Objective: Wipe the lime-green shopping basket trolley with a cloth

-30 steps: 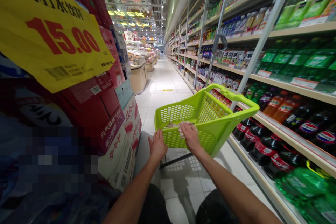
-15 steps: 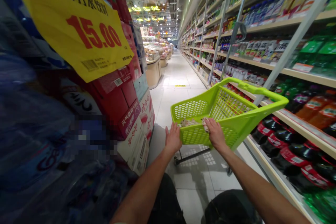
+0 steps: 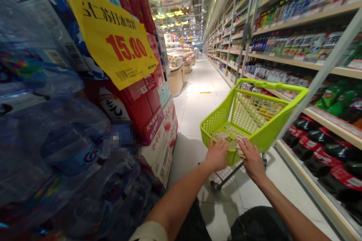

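A lime-green wheeled shopping basket [image 3: 263, 135] stands tilted in the aisle ahead of me. My left hand [image 3: 217, 155] grips its near rim, fingers curled over the edge. Beside it, my right hand [image 3: 252, 159] is closed on the same rim, with a pale crumpled thing under the fingers that I cannot make out. A light-coloured packet [image 3: 222, 136] lies in the bottom of the basket. The long green handle [image 3: 271, 84] sticks up on the far side.
Stacked red drink cartons [image 3: 147, 113] and shrink-wrapped water bottles [image 3: 56, 139] crowd the left, under a yellow 15.00 price sign [image 3: 118, 43]. Shelves of soft-drink bottles [image 3: 319, 143] line the right. The white tiled aisle [image 3: 198, 101] runs ahead to display counters [image 3: 177, 75].
The view has swung left, so the basket now sits further right and lower. The basket has turned and tilted. Both hands stay on its near rim.
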The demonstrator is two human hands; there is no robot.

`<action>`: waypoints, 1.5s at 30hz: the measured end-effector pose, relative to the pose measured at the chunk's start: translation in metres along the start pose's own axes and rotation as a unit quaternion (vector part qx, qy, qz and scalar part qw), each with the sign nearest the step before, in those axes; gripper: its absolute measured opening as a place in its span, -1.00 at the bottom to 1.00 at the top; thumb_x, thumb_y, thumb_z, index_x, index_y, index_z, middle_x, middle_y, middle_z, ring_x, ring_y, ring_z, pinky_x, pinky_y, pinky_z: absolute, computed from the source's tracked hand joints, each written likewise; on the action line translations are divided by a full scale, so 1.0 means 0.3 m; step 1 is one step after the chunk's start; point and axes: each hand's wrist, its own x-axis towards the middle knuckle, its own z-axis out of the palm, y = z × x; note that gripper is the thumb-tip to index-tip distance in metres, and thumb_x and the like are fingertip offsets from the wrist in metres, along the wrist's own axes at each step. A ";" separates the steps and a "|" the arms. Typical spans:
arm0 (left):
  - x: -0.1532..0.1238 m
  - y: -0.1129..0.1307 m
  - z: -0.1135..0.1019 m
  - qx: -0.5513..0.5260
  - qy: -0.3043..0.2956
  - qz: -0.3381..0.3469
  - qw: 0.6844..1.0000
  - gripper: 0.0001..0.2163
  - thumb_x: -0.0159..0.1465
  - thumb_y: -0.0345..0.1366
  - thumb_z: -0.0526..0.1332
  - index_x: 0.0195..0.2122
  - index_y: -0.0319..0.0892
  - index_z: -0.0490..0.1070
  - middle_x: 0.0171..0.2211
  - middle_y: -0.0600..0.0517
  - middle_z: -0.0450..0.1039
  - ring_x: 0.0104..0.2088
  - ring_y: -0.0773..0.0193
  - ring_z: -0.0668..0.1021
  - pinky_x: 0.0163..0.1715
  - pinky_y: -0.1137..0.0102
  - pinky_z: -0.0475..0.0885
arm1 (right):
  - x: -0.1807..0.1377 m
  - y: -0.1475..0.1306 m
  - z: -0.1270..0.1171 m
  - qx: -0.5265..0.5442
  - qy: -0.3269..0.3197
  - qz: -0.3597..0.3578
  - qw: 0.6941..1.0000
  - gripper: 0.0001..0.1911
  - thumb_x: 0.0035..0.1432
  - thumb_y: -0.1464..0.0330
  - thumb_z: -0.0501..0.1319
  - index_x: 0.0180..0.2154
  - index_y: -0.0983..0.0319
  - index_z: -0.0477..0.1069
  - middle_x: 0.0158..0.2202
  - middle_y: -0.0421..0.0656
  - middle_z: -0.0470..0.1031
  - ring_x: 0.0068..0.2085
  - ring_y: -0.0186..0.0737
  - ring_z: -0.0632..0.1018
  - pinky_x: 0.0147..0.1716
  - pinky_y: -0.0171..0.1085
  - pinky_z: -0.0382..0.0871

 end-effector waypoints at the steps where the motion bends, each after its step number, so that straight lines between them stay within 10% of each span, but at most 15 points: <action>1: 0.013 -0.020 -0.012 0.013 -0.006 -0.020 1.000 -0.38 0.06 -0.30 0.03 0.19 -0.26 -0.05 0.23 -0.12 0.01 0.24 0.11 0.02 0.19 -0.04 -0.19 | -0.008 0.018 -0.012 0.001 0.004 0.021 1.000 -0.38 -0.03 0.61 -0.07 0.09 0.18 0.22 0.11 -0.04 0.28 0.16 -0.11 0.25 0.05 -0.02 0.17; 10: 0.053 -0.033 0.046 0.082 -0.030 -0.013 0.996 -0.39 0.08 -0.38 0.00 0.21 -0.24 -0.09 0.26 -0.07 -0.04 0.26 0.11 -0.03 0.19 -0.05 -0.18 | -0.075 -0.177 0.075 0.051 0.032 0.044 0.997 -0.40 -0.03 0.65 -0.10 0.04 0.23 0.29 0.09 -0.03 0.32 0.14 -0.18 0.27 0.07 -0.05 0.13; 18: 0.063 -0.047 0.033 0.082 -0.044 -0.030 0.995 -0.41 0.08 -0.48 -0.05 0.20 -0.24 -0.05 0.26 -0.04 -0.04 0.26 0.14 -0.03 0.20 -0.01 -0.18 | -0.096 0.017 -0.036 -0.002 0.041 0.136 0.990 -0.44 -0.01 0.63 -0.08 0.05 0.27 0.28 0.07 -0.01 0.32 0.14 -0.13 0.26 0.08 -0.03 0.09; 29: 0.059 -0.002 0.045 0.036 -0.035 -0.038 0.998 -0.42 0.08 -0.46 -0.04 0.20 -0.24 -0.02 0.24 -0.03 0.01 0.26 0.12 -0.03 0.20 0.00 -0.14 | 0.004 -0.061 -0.091 -0.058 -0.044 0.163 0.984 -0.58 0.05 0.48 0.03 -0.02 0.27 0.34 0.15 0.05 0.20 0.18 0.01 0.17 0.07 0.06 0.04; 37: 0.018 0.005 0.040 0.020 -0.037 -0.030 0.999 -0.40 0.12 -0.35 -0.04 0.22 -0.25 -0.12 0.27 -0.05 -0.08 0.26 0.09 -0.07 0.19 -0.04 -0.15 | 0.043 -0.029 -0.103 -0.156 -0.039 0.082 0.984 -0.68 0.11 0.22 0.08 -0.21 0.28 0.44 0.01 0.09 0.33 0.02 0.06 0.31 -0.05 0.06 0.12; 42: 0.002 -0.003 0.040 0.010 -0.023 -0.023 0.999 -0.38 0.10 -0.32 -0.02 0.22 -0.26 -0.13 0.25 -0.07 -0.03 0.25 0.07 -0.05 0.19 -0.07 -0.16 | 0.050 0.054 -0.034 -0.094 0.002 0.037 0.995 -0.66 0.13 0.36 0.04 -0.06 0.28 0.34 -0.36 -0.06 0.48 -0.35 -0.18 0.45 -0.32 -0.21 0.23; 45: 0.003 -0.009 0.041 0.003 -0.018 -0.016 1.000 -0.39 0.11 -0.32 -0.02 0.22 -0.24 -0.12 0.25 -0.06 -0.03 0.25 0.07 -0.05 0.19 -0.06 -0.16 | 0.031 0.051 -0.010 -0.089 0.025 -0.002 0.996 -0.62 0.10 0.46 0.01 -0.02 0.23 0.31 -0.21 -0.04 0.49 -0.19 -0.13 0.46 -0.18 -0.13 0.23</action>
